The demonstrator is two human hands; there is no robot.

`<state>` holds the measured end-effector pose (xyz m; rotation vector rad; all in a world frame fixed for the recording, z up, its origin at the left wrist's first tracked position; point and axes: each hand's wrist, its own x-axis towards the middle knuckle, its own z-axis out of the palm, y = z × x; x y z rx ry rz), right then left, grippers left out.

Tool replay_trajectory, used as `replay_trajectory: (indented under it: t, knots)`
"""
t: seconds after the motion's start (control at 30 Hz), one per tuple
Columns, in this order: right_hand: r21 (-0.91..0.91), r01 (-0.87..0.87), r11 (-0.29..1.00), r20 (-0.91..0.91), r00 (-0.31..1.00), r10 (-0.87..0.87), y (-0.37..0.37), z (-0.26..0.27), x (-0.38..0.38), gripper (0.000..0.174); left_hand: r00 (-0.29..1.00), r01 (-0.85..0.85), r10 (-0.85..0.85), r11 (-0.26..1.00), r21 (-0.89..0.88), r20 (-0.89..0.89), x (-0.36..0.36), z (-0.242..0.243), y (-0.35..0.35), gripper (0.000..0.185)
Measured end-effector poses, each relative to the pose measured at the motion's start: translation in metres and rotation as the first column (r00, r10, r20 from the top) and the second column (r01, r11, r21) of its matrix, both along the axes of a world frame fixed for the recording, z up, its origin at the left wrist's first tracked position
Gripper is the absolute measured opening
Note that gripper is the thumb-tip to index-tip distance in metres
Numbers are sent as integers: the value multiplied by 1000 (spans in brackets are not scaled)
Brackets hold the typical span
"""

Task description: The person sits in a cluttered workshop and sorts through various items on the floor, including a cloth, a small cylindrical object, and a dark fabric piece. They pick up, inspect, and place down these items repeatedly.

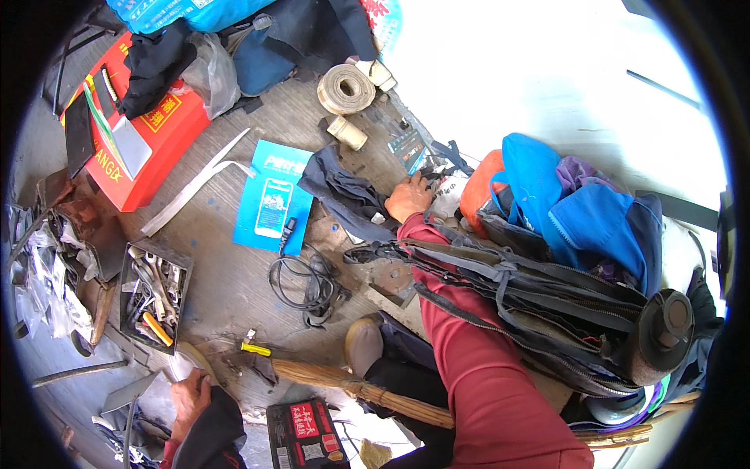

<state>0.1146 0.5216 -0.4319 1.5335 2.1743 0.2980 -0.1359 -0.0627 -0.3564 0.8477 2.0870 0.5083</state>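
My right hand (410, 198), in a red sleeve, reaches over the wooden floor to small items beside a dark cloth (351, 190); whether its fingers hold anything cannot be told. A dark printed card (408, 151) lies just beyond its fingertips. An open black zippered bag (504, 275) stands along the forearm. My left hand (190, 398), with curled fingers, is at the lower left by a shoe and a flat grey piece (130, 393); its grip is unclear. Above it sits a metal box (186, 275) of wrenches (157, 281) and a yellow-handled tool (157, 328).
A red box (176, 132) stands upper left. A blue printed sheet (246, 211) and black cable (293, 287) lie mid-floor. A straw broom (363, 390) crosses near my legs, beside a battery-like black box (278, 434). Tape roll (328, 94) and blue cloths (603, 217) lie farther off.
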Motion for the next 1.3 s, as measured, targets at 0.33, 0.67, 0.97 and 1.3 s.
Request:
replay_trajectory:
  t: [0.33,0.67,0.97,1.3]
  knots:
    - [-31,84,996,16,996,-83,12,8,-3,76,1000,-10,10,1000,-14,-1,0,1,1,9]
    - [-92,-167,982,-329,936,128,29,26,6,76,1000,10,-10,1000,17,-9,0,-2,-1,9]
    - [-154,-70,986,-489,872,-14,38,25,-6,94,999,27,-26,999,-46,20,-1,6,4,10]
    - [-237,-23,971,-178,984,-20,63,16,-51,79,999,48,-48,997,-54,6,-2,4,3,10]
